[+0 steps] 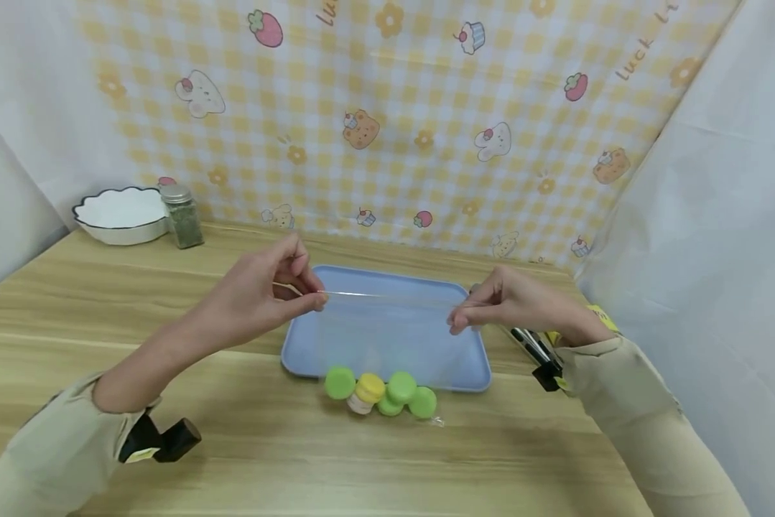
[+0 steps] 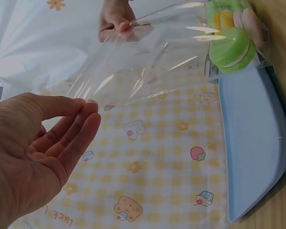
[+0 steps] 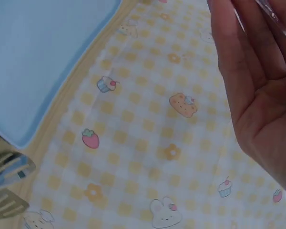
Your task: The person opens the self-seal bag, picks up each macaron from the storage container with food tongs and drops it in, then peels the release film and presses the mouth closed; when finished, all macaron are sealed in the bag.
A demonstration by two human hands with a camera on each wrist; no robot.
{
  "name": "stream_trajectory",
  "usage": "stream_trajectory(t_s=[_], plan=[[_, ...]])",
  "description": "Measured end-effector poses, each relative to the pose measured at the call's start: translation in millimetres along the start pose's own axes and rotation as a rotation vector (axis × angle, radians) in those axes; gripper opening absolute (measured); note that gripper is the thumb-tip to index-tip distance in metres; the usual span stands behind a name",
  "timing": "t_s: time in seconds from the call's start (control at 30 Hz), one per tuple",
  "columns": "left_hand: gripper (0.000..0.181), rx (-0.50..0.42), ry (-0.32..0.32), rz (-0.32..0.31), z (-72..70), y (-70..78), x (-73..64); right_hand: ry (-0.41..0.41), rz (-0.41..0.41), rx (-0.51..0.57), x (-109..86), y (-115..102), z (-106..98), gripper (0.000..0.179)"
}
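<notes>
A clear plastic bag (image 2: 148, 62) hangs stretched between the two hands, its top edge running straight across. My left hand (image 1: 267, 287) pinches one top corner between thumb and fingertips. At the opposite corner my right hand (image 1: 513, 301) pinches the edge; in the right wrist view that hand (image 3: 267, 90) is partly cut off by the frame. Several macarons lie at the bottom of the bag: green ones (image 1: 401, 388), a yellow one (image 1: 370, 388) and a pale one (image 1: 360, 403). Behind and below the bag is a blue tray (image 1: 387, 276) on the wooden table.
A white scalloped dish (image 1: 121, 215) and a glass jar of dried herbs (image 1: 183, 219) stand at the back left. Right of the tray lie tongs with slotted metal heads (image 3: 9, 171), partly behind my right arm. A yellow checked cloth (image 1: 374, 93) hangs behind the table (image 1: 264, 459).
</notes>
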State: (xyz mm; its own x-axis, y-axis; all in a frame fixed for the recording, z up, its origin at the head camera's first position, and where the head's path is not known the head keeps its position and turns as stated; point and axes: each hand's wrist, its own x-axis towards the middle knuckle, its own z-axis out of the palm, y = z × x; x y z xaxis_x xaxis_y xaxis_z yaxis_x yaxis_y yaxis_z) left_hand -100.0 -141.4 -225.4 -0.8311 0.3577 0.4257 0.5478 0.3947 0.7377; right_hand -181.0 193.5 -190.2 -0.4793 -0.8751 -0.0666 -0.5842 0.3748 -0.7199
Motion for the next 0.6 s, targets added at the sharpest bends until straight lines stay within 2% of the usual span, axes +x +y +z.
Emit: stream_trajectory(t_s=[0.17,0.33,0.47,0.57,0.6], plan=[[0.036,-0.006,0.009,0.003,-4.9,3.4,-7.4,-0.064,-0.047,0.115,-2.3,-1,1,0.020],[0.039,-0.019,0.049,-0.031,-17.6,12.4,-22.7,-0.167,-0.104,0.178,6.6,-17,-1,0.025],[0.036,-0.078,0.069,-0.011,-41.4,21.2,-39.4,-0.234,-0.183,0.189,24.0,-36,2,0.029],[0.035,-0.082,0.076,0.001,-67.9,23.4,-54.6,-0.261,-0.229,0.209,44.7,-54,7,0.029],[0.034,-0.064,0.087,-0.016,-77.9,23.4,-60.7,-0.274,-0.239,0.217,53.7,-60,9,0.029]])
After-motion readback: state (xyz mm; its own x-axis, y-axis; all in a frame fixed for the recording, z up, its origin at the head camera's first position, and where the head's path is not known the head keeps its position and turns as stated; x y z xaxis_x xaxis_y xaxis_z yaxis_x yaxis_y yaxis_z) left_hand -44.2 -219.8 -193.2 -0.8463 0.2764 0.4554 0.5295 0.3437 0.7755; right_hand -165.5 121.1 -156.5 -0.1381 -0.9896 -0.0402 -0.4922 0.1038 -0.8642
